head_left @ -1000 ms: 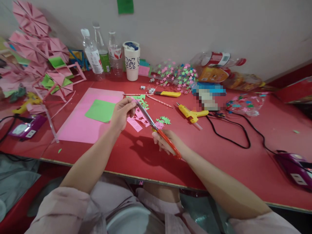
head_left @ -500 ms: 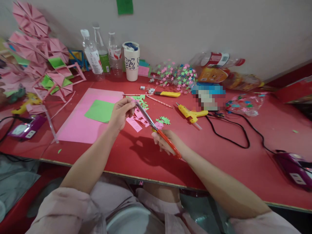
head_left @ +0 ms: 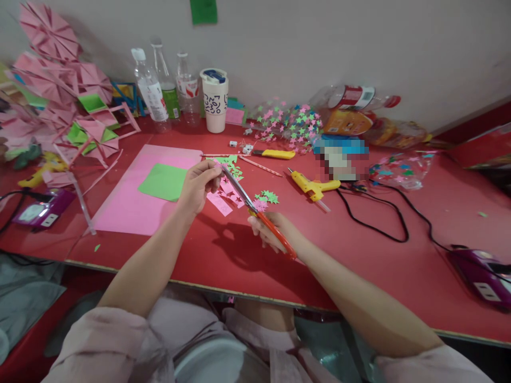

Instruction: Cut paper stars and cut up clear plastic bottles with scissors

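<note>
My right hand (head_left: pixel 271 230) is wrapped round the red handles of the scissors (head_left: pixel 275 232), whose blades point up and to the left. Close to the blade tips, my left hand (head_left: pixel 202 181) is closed in a pinch on a small bit of pink paper (head_left: pixel 218 164), mostly hidden by the fingers. Below the blades lie pink paper scraps (head_left: pixel 219 203) with star-shaped holes. Green scraps (head_left: pixel 235 166) are just behind them. Small piles of green stars (head_left: pixel 269 197) and pink stars (head_left: pixel 260 205) rest beside the scissors.
A green sheet (head_left: pixel 163 182) lies on a pink sheet (head_left: pixel 120 202) at left. Behind stand bottles (head_left: pixel 151 98) and a white cup (head_left: pixel 215 103). A yellow glue gun (head_left: pixel 313 185), a yellow cutter knife (head_left: pixel 279 154), black cables (head_left: pixel 383 235) and a purple power strip (head_left: pixel 481 276) are at right.
</note>
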`<state>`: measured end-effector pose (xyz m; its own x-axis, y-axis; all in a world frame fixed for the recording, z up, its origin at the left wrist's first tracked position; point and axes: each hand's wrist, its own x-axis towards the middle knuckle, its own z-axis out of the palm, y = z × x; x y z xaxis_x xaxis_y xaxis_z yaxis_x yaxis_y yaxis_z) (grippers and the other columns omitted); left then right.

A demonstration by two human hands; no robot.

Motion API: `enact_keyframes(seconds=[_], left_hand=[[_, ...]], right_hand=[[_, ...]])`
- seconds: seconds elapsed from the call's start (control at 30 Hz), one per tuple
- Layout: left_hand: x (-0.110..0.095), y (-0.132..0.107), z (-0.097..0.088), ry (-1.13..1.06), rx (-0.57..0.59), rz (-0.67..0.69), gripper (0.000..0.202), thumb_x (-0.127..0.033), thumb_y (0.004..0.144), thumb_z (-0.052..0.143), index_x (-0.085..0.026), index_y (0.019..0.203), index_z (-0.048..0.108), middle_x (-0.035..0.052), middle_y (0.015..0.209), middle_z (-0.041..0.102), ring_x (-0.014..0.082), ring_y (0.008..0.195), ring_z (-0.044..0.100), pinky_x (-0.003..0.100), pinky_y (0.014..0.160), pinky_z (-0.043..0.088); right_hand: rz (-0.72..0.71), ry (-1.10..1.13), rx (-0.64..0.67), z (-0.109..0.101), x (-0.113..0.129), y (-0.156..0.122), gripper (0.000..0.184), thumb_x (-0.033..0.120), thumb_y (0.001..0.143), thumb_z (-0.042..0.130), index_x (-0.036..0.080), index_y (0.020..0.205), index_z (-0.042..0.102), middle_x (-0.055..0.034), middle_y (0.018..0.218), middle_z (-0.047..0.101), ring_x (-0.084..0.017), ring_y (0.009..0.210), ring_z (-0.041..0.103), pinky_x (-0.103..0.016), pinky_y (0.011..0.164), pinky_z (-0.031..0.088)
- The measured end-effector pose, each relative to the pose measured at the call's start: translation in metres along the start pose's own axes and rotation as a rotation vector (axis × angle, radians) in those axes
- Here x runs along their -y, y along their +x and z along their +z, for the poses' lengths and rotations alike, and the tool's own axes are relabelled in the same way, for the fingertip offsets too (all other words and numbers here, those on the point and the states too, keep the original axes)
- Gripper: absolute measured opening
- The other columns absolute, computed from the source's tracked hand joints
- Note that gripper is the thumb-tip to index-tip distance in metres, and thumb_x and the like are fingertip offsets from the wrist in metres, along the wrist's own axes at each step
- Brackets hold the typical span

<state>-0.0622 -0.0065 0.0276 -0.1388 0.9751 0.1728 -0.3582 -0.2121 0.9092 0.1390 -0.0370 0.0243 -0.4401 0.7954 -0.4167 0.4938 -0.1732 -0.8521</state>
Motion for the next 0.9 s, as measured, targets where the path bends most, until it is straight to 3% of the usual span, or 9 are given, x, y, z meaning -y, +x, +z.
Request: enact_keyframes(seconds=[0.23,0.57,0.9], left_hand=[[0.0004,0.0009,-0.0047,0.059,-0.025,0.058,0.014,-0.021,0.070,0.059,-0.018,0.057,0.057,-0.0042,0.044,0.051,0.0039,0.039,0.042,0.016,0.038,0.032],[0.0058,-0.0022,0.0001,0.120,-0.059,0.205,0.015,-0.021,0.074,0.059,-0.018,0.060,0.055,-0.0061,0.046,0.048,0.0029,0.041,0.042,0.016,0.041,0.033],[0.0093,-0.0046,0.0031,0.078,-0.027,0.153,0.014,-0.022,0.073,0.059,-0.018,0.060,0.054,-0.0064,0.045,0.048,0.0028,0.040,0.040,0.016,0.040,0.031]], right_hand=[[0.007,0.001,0.003,-0.0010,0.0008,0.0008,0.051,0.067,0.070,0.060,0.019,0.059,0.050,0.0089,0.033,0.040,-0.006,0.025,0.039,-0.021,0.034,0.037],[-0.029,0.033,0.059,0.0024,-0.0042,0.0016,0.050,0.067,0.077,0.052,0.019,0.062,0.051,0.0109,0.031,0.034,-0.006,0.026,0.038,-0.022,0.041,0.044],[-0.094,0.029,0.060,0.0013,-0.0067,0.0012,0.052,0.069,0.077,0.051,0.019,0.063,0.052,0.0104,0.032,0.035,-0.006,0.027,0.038,-0.024,0.044,0.047]])
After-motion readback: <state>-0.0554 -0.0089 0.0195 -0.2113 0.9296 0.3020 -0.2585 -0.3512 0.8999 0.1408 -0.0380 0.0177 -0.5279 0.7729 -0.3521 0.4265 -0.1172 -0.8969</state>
